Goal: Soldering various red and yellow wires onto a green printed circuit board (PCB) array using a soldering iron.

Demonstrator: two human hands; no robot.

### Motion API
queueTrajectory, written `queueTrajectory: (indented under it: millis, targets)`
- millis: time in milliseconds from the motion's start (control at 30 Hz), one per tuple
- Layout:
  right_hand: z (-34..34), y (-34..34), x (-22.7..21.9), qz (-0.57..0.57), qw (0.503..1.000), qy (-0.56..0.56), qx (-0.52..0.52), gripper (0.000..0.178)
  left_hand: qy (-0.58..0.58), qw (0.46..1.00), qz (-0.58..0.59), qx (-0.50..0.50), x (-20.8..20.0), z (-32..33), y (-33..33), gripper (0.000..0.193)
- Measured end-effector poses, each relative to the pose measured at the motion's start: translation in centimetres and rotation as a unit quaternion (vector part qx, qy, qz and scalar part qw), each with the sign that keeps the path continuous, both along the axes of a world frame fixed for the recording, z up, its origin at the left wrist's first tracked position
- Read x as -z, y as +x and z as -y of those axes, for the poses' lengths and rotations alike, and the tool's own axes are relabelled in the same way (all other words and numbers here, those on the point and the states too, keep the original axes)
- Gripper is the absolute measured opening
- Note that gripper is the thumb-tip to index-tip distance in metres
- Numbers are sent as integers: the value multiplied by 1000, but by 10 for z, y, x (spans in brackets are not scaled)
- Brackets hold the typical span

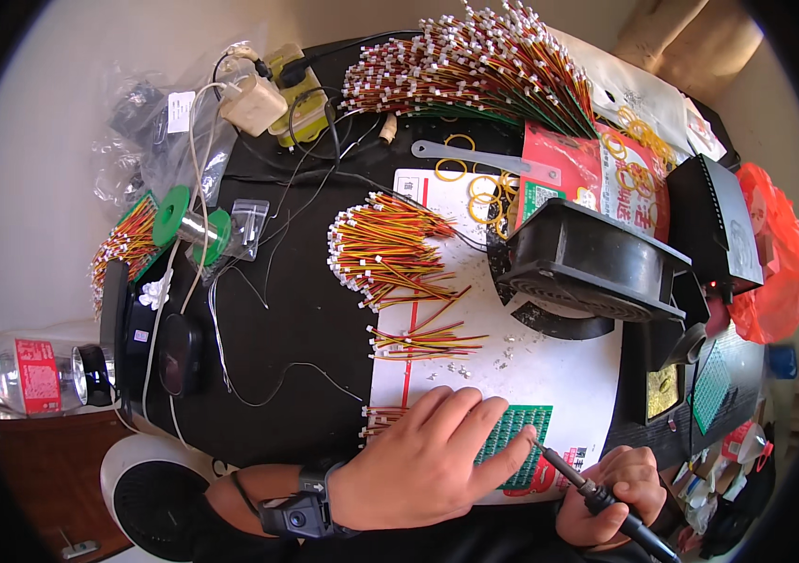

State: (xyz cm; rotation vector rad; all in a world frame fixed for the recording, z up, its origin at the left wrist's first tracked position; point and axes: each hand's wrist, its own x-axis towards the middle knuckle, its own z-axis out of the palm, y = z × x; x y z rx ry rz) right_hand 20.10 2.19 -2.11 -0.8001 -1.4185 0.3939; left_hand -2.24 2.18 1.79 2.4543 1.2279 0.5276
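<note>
Near the front of the work surface lies a green circuit board (538, 419) with rows of small pads. Spread over its left part, my left hand (423, 460) has bent fingers, the index fingertip down by the board's right side; its thumb and whatever it grips are hidden. Red, black and yellow wires with white connectors (376, 424) run beneath that hand. Held in my closed right hand (614, 493) is a soldering iron (573, 474), its tip at the board beside my left index finger. A wrist-worn device (301, 514) sits on my left wrist.
Wire bundles (385, 249) lie ahead, with a larger pile (475, 70) at the back. A black fan (592, 263) stands right, beside a black box (714, 220). To the left are a solder spool (195, 227), loose cables and a power strip (306, 117). Rubber bands (486, 202) lie mid-back.
</note>
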Motion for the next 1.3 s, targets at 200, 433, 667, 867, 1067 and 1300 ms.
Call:
queueTrajectory:
  millis: [200,433,667,867,1067,1300]
  targets:
    - [0,-3,-2,-39,999,-2,22,27,30,999,39,-12,5,4,6,54]
    - [0,-3,-2,-57,998,-10,31,28,-43,996,-46,66,-14,10,0,55]
    - [-3,-3,0,-73,996,29,40,29,-34,995,-37,83,-17,10,-3,53]
    - [1,-1,-3,-89,996,-3,24,31,-31,1000,-1,3,-8,-4,0,67]
    - [3,1,-3,-78,997,-13,17,30,-34,999,10,15,-13,-9,3,65]
    - [2,2,2,-46,999,-13,12,29,50,956,86,-276,0,-37,-36,21]
